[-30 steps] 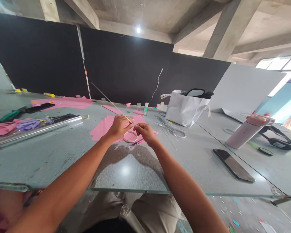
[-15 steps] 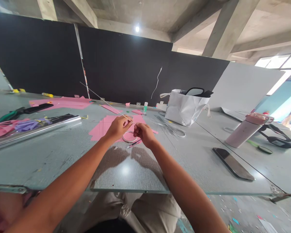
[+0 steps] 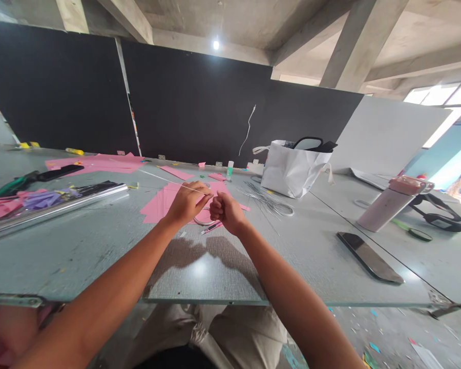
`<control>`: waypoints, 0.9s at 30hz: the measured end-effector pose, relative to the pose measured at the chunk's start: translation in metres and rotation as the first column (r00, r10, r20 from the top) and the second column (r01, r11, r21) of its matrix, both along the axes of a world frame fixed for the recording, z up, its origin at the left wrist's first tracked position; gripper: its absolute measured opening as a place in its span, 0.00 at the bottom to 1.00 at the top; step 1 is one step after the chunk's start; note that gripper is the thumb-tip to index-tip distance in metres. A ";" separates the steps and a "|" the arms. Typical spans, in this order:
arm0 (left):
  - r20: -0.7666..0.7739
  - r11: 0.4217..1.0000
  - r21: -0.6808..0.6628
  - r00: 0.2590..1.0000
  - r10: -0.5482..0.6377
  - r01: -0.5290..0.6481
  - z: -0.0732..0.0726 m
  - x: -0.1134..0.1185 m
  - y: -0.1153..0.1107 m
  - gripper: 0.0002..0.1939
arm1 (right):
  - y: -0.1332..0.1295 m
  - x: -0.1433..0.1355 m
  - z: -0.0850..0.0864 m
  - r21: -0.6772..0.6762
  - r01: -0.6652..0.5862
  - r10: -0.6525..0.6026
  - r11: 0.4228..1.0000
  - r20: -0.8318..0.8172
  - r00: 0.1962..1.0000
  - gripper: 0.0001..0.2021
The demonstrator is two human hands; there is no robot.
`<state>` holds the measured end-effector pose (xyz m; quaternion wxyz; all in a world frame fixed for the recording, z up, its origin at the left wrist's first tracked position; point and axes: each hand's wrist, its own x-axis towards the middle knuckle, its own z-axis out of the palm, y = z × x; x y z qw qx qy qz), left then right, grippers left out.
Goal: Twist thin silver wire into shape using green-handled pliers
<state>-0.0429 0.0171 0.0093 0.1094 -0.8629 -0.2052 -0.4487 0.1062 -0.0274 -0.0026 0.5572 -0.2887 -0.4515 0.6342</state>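
Note:
A thin pale wire (image 3: pixel 159 177) runs from my fingers up to the left, its free end above the table. My left hand (image 3: pixel 185 204) is closed, thumb and fingers pinching the wire near its right end. Close beside it, my right hand (image 3: pixel 228 211) is curled into a fist with the thumb on top, at the wire's end; its grip is partly hidden. Under the hands lie pink paper sheets (image 3: pixel 157 204), a pale ring (image 3: pixel 203 222) partly covered by my left hand, and a pink craft knife (image 3: pixel 212 228).
Loose wires (image 3: pixel 267 199) and a white bag (image 3: pixel 286 171) lie right of the hands. Farther right are a phone (image 3: pixel 369 256) and a pink bottle (image 3: pixel 384 205). A glue stick (image 3: pixel 229 171) stands behind; a shiny foil roll (image 3: pixel 61 207) lies left.
The wire's free end has swung down to a flatter angle. My left hand has rolled over, its back now more upward, and my right fist has turned thumb-up.

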 end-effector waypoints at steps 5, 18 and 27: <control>-0.040 0.989 0.110 0.994 0.101 -0.096 -0.001 0.000 -0.005 0.11 | -0.001 -0.004 0.000 -0.044 0.028 -0.029 0.999 -0.021 0.999 0.25; 0.243 0.932 -0.355 0.970 0.022 0.068 -0.008 0.017 -0.009 0.15 | 0.004 -0.006 -0.001 0.464 0.464 -0.639 0.754 0.359 0.680 0.28; 0.376 0.724 -0.618 0.924 -0.069 0.305 -0.004 0.021 -0.008 0.17 | 0.001 -0.005 0.002 0.509 0.467 -0.668 0.723 0.339 0.663 0.26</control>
